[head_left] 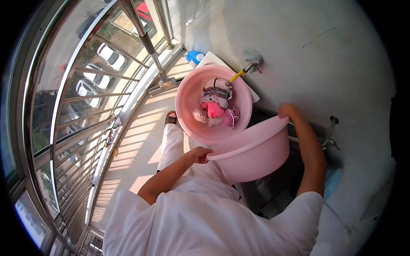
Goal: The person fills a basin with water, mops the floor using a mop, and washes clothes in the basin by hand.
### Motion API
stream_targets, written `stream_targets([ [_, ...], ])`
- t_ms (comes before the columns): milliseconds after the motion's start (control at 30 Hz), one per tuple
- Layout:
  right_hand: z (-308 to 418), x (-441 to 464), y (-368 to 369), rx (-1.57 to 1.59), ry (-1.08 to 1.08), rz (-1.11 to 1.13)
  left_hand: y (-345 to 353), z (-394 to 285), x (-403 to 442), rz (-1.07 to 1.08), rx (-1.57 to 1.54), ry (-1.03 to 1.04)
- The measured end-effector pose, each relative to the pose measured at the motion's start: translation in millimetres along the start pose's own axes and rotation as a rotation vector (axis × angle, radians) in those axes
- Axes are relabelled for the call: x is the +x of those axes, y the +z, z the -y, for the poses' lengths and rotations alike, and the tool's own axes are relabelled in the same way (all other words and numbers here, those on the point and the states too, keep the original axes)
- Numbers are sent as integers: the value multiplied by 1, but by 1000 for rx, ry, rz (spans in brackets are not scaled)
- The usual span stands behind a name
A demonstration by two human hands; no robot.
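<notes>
A pink plastic basin (256, 156) is tilted between my hands, its opening facing away from me. My left hand (200, 155) is closed on the left end of its rim. At the opposite end of that rim, my right hand (290, 112) grips the edge. Just beyond stands a second, round pink basin (184, 104). Inside it lie a striped cloth (217, 93), a bright pink cloth (213, 109) and other light and purple pieces of laundry (231, 117). Whether the tilted basin holds anything is hidden from me.
A tap (254, 65) with a yellow hose (237, 76) reaches over the far basin. Another tap (329, 141) is on the right wall. A blue bottle (194, 57) stands behind the basin. Metal railings (98, 77) run along the left. A dark container (277, 187) is below the tilted basin.
</notes>
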State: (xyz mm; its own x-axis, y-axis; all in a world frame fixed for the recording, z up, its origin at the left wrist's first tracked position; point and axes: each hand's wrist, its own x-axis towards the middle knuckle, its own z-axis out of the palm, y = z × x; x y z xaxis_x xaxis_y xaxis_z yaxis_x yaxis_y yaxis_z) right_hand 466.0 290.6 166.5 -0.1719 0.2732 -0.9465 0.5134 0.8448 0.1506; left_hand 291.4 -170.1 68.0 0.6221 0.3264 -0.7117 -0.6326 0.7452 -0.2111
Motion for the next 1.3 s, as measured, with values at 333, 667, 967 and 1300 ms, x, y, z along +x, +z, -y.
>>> stream_targets([
  [333, 77, -90, 61, 681, 222, -733, 19, -59, -116, -184, -10, 419],
  [667, 230, -167, 113, 1625, 466, -857, -39, -107, -166, -196, 192, 432],
  [967, 282, -179, 151, 2145, 449, -822, -31, -141, -180, -228, 361, 431],
  [1300, 312, -164, 122, 2304, 281, -900, -38, -188, -156, -352, 472, 411],
])
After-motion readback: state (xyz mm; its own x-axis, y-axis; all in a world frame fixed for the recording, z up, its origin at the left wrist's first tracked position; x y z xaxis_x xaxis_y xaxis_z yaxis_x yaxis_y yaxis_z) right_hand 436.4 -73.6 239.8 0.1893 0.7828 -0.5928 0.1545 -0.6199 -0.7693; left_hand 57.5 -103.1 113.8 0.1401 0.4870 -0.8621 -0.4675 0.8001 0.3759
